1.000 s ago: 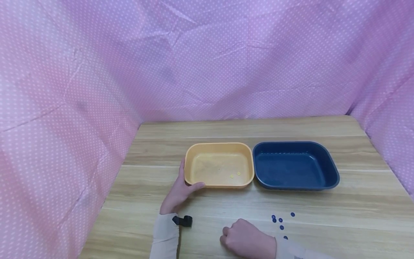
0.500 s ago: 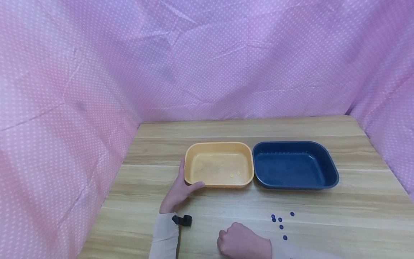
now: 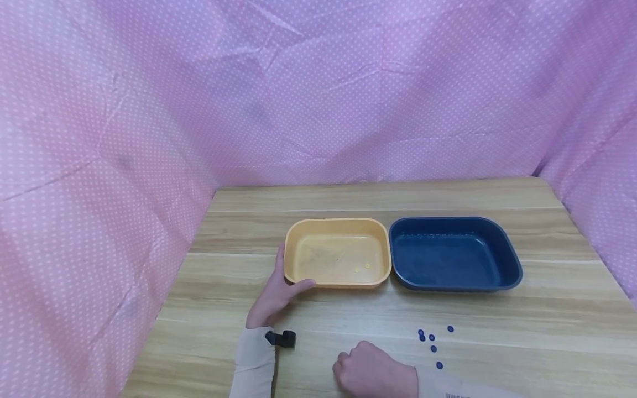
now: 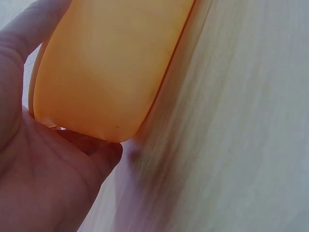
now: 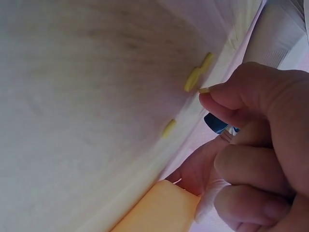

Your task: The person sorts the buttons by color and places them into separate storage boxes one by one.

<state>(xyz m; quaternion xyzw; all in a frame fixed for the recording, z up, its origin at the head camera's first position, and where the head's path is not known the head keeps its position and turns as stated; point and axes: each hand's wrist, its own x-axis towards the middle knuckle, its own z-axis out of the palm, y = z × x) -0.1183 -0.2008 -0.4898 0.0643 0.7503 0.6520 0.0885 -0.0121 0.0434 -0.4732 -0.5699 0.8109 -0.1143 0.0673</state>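
Note:
My left hand (image 3: 272,293) grips the near left corner of a yellow plastic basin (image 3: 325,260), thumb along the front and fingers at the left side. The left wrist view shows the basin's outer wall (image 4: 111,67) between thumb and fingers. Inside it lie two small yellow buttons (image 3: 356,270). Low over the table in front, my right hand (image 3: 375,370) has thumb and forefinger pinched together, other fingers curled. A small yellow button (image 5: 204,90) shows at those fingertips. Beside them in the right wrist view are three yellow buttons (image 5: 192,79) on the table, hidden in the head view.
A dark blue basin (image 3: 453,260) stands directly right of the yellow one. Several dark blue buttons (image 3: 433,349) lie scattered on the wooden table (image 3: 209,309), right of my right hand. Pink dotted cloth (image 3: 318,99) hangs around the table.
My right hand has shifted slightly left, so a dark blue button near its sleeve shows fully. The left hand and both basins have stayed in place.

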